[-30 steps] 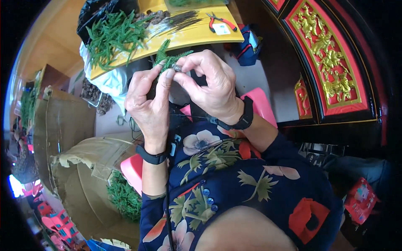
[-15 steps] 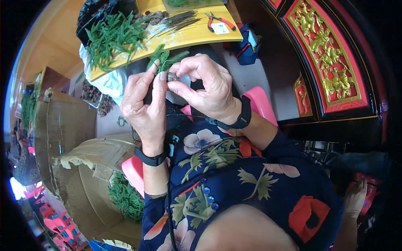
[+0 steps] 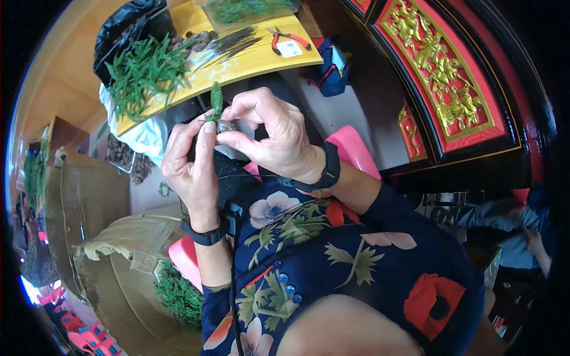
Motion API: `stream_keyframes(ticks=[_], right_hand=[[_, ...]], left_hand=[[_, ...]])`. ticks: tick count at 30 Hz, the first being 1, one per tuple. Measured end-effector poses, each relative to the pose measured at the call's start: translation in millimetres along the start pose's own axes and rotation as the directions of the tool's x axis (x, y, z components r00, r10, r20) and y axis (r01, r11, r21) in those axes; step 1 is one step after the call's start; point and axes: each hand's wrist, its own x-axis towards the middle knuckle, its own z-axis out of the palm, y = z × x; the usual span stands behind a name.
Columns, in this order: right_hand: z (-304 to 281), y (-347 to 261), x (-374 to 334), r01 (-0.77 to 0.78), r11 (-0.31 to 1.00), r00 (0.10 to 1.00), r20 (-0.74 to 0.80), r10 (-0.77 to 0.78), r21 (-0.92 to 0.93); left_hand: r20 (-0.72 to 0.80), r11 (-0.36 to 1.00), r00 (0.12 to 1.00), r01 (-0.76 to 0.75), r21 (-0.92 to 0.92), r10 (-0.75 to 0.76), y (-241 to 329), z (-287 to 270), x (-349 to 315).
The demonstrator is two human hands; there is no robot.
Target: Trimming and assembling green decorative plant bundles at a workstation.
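Pinched between the fingertips of my left hand (image 3: 191, 160) is a green fern-like sprig (image 3: 217, 102), its tip pointing away from me. At its base sits a small brownish-grey lump (image 3: 226, 126), perhaps a pine cone. My right hand (image 3: 270, 133) closes thumb and forefinger on this lump, and the two hands nearly meet. Just beyond them, on the yellow table (image 3: 252, 68), lie a heap of similar green sprigs (image 3: 145, 74), brown cone-like pieces (image 3: 200, 40), dark thin stems or wires (image 3: 231, 48) and red-handled pliers (image 3: 275, 40).
A black plastic bag (image 3: 122, 35) and a clear tub of greenery (image 3: 246, 9) stand at the table's back. To my left are cardboard boxes (image 3: 89, 196), one holding green sprigs (image 3: 178, 296). A pink stool (image 3: 356, 151) is under me. A carved gold panel (image 3: 439, 65) and another person (image 3: 516, 237) are right.
The view has shifted, so the table appears lower and farther left. In my hands the sprig has turned from spread fronds to one upright tip. Both hands keep their pinch.
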Motion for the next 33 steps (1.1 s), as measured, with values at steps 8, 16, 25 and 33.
stream_keyframes(ticks=[8, 16, 25, 33], right_hand=[[-41.5, -20.5, 25.9, -0.145, 0.985, 0.980, 0.121, 0.155, -0.091], [-121.6, -83.8, 32.8, 0.515, 0.846, 0.846, -0.241, -0.475, 0.139], [-26.5, 17.1, 23.5, -0.582, 0.813, 0.745, 0.410, 0.526, 0.014], [-30.0, 26.4, 23.0, -0.651, 0.703, 0.701, 0.581, 0.412, 0.286]], left_hand=[[-0.036, 0.941, 0.963, 0.253, -0.223, -0.267, -3.2, 4.1, -4.1], [0.052, 0.794, 0.909, 0.388, -0.468, -0.414, -1.3, 4.9, 0.0], [0.167, 0.827, 0.922, 0.386, -0.409, -0.348, 3.3, 2.2, -2.6], [0.353, 0.717, 0.835, 0.546, -0.435, -0.422, -4.0, -2.6, -3.9]])
